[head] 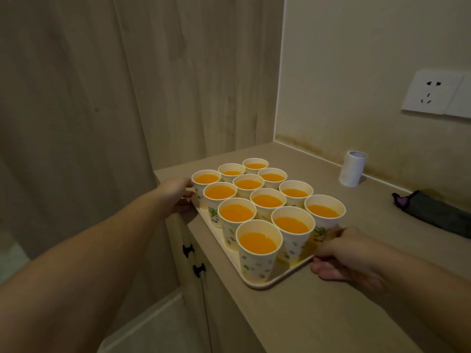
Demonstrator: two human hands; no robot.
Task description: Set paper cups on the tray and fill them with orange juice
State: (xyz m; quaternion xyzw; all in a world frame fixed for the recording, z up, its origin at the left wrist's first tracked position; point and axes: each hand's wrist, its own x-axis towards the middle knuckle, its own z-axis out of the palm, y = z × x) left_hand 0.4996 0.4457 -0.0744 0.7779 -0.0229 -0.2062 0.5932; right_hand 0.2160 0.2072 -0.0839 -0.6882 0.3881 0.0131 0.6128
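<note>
left hand (175, 198) and right hand (349, 256), fingers curled, grip opposite rims of a cream plastic tray (277, 281) overhanging the beige counter's (331, 314) edge; twelve printed paper cups (257, 250) brim with orange juice (258, 242).

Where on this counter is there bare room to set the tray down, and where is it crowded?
Bare counter lies in front of the tray, and more between the tray, the white roll and the dark pouch. The tray itself is packed with cups; the left hand and right hand hold its edges.

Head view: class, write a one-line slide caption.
Both hands, left and right, grip a tray of twelve juice-filled paper cups.
</note>
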